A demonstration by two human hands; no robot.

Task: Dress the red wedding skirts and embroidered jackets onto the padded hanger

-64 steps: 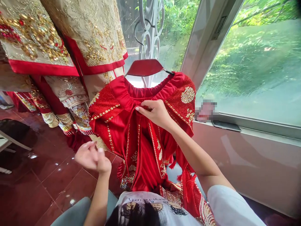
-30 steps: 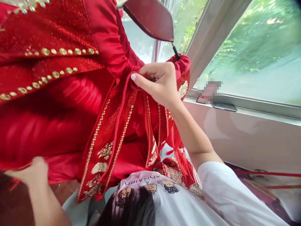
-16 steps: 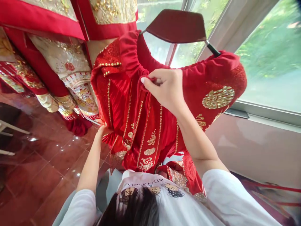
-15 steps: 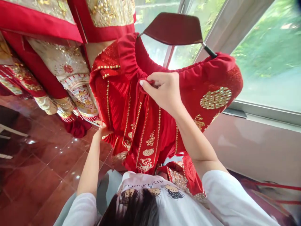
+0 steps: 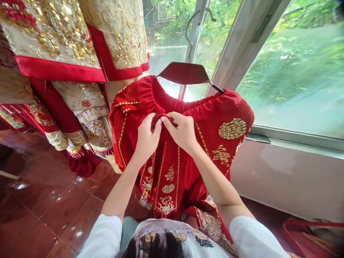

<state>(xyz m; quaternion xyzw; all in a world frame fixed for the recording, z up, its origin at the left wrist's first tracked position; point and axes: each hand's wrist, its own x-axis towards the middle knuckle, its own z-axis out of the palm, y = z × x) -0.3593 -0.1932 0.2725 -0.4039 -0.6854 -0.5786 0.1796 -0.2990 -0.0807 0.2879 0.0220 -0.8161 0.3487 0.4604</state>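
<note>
A red skirt with gold embroidery (image 5: 215,122) hangs in front of me from a dark red hanger (image 5: 185,73). Both of my hands meet at the gathered waistband in the middle of the garment. My left hand (image 5: 146,138) has its fingers closed on the bunched red cloth. My right hand (image 5: 181,130) pinches the same fold from the other side, thumb and fingers pressed together. The two hands touch each other. Gold-trimmed panels of the skirt hang down below them.
Beige and red embroidered garments (image 5: 67,43) hang at the upper left, close beside the skirt. A window (image 5: 295,71) with a sill runs along the right. Glossy red floor tiles (image 5: 48,211) lie below. A red bag (image 5: 311,236) sits at the lower right.
My left hand has come up from the skirt's lower left edge to the waistband beside my right hand. The view has tilted so the hanger's hook now shows.
</note>
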